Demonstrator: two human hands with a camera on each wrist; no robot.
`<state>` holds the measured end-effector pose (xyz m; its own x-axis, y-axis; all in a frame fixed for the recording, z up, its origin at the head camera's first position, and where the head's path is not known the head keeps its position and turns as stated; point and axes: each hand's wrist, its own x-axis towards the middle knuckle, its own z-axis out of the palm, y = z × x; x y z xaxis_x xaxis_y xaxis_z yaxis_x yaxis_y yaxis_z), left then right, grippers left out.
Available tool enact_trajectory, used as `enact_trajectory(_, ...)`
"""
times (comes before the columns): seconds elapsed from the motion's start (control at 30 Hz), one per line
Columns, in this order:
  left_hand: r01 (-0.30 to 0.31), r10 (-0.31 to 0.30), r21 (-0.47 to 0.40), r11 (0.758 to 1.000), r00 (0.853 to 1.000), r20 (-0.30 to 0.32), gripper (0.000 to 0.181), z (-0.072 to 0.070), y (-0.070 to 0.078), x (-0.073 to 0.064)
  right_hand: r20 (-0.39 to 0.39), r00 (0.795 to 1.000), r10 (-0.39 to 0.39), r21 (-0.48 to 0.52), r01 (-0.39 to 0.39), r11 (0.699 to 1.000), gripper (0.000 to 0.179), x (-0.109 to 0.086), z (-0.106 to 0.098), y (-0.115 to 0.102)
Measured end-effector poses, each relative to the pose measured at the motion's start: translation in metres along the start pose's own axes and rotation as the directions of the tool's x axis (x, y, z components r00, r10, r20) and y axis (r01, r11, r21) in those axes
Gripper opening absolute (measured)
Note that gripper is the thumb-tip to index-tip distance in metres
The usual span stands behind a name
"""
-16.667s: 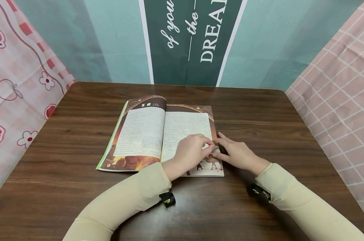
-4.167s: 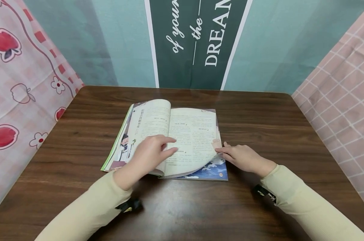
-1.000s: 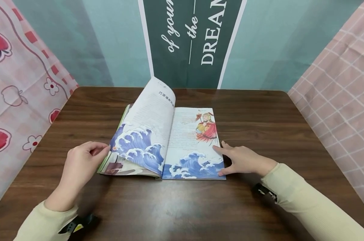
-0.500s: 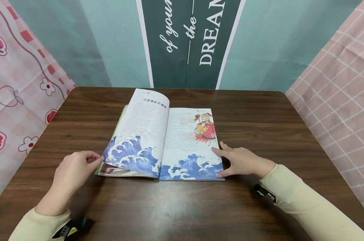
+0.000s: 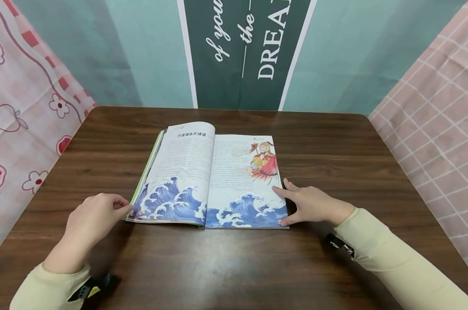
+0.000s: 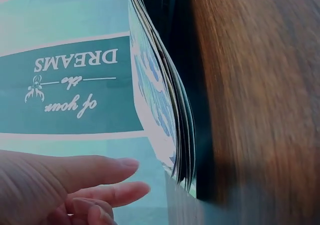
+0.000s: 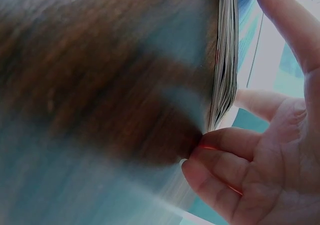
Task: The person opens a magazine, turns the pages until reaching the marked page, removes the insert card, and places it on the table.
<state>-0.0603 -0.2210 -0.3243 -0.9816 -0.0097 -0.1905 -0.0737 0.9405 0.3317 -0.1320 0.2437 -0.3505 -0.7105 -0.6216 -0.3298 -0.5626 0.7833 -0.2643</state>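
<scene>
An illustrated magazine (image 5: pixel 241 185) lies open in the middle of the table, its pages printed with blue waves and a figure in red on the right. My left hand (image 5: pixel 94 217) is at the lower left corner of the left page. In the left wrist view, the thumb and fingers (image 6: pixel 115 170) are extended just short of the page corner, with nothing between them. My right hand (image 5: pixel 311 204) rests at the magazine's right edge, thumb and index finger on the page. The right wrist view has its other fingers (image 7: pixel 225 157) beside the stacked page edges.
The dark wooden table (image 5: pixel 234 271) extends around the magazine. Behind it hangs a teal cloth (image 5: pixel 156 56) with white lettering. Patterned cloths flank the table: apples and flowers on the left cloth (image 5: pixel 20 120), a pink grid on the right cloth (image 5: pixel 439 116).
The left hand has carried a page over to the left and down; the lifted page now lies nearly flat. Its fingers have come off the corner. The right hand has stayed at the right edge.
</scene>
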Motion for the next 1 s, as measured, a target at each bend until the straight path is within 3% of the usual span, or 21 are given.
enact_trajectory(0.17,-0.099,0.092,-0.059,0.993,0.990,-0.111,0.029,0.002,0.013,0.001,0.001,1.000,-0.011,-0.002,0.011,1.000,0.099,0.000,0.001,0.001)
enact_trajectory(0.4,-0.271,0.222,-0.199,0.942,0.945,-0.239,0.021,0.010,0.042,0.005,0.002,1.000,-0.017,-0.007,0.017,1.000,0.098,-0.002,0.002,0.000)
enact_trajectory(0.63,-0.368,0.313,-0.394,0.842,0.929,-0.198,0.016,0.013,0.074,0.013,-0.044,0.999,-0.025,-0.034,0.024,0.999,0.092,-0.001,0.001,-0.002)
enact_trajectory(0.77,-0.407,0.353,-0.445,0.798,0.914,-0.202,0.012,0.015,0.094,0.018,-0.076,0.996,-0.039,-0.035,0.036,0.999,0.074,-0.002,-0.001,-0.002)
enact_trajectory(0.9,-0.446,0.396,-0.472,0.760,0.894,-0.208,0.011,0.022,0.116,0.021,-0.114,0.990,-0.078,-0.060,0.072,0.996,0.046,-0.001,-0.002,0.001)
enact_trajectory(1.0,-0.474,0.435,-0.465,0.748,0.879,-0.196,0.011,0.026,0.131,0.022,-0.127,0.988,-0.085,-0.067,0.077,0.995,0.042,0.002,0.000,0.002)
